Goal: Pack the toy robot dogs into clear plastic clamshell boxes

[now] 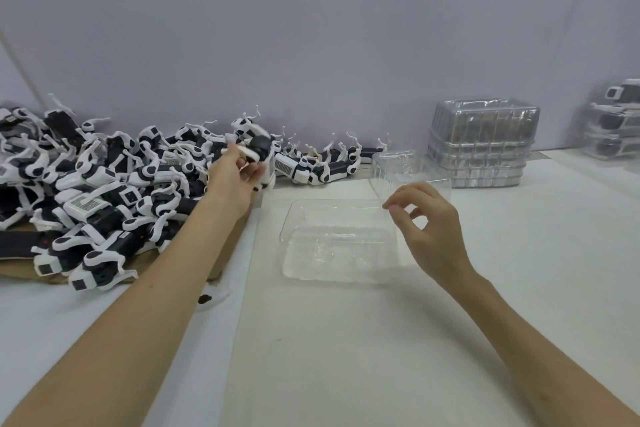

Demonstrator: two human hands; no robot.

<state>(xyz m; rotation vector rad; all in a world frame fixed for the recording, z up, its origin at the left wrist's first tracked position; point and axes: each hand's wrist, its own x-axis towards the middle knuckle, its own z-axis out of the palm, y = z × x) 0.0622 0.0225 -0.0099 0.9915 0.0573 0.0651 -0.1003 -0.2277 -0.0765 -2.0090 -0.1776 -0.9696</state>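
My left hand (pixel 235 177) grips a black-and-white toy robot dog (pixel 258 146) and holds it above the right edge of the big pile of toy robot dogs (pixel 93 184). An open clear clamshell box lies in the middle of the table, its tray (pixel 336 243) flat and its lid (pixel 401 172) standing up behind. My right hand (pixel 426 229) hovers at the tray's right side, by the lid's lower edge, fingers loosely curled. Whether its fingertips touch the plastic I cannot tell.
A stack of empty clear clamshell boxes (pixel 481 142) stands at the back right by the wall. Packed boxes (pixel 613 125) are stacked at the far right edge. The pile lies on brown cardboard (pixel 20 269). A small dark piece (pixel 206 298) lies near my left forearm.
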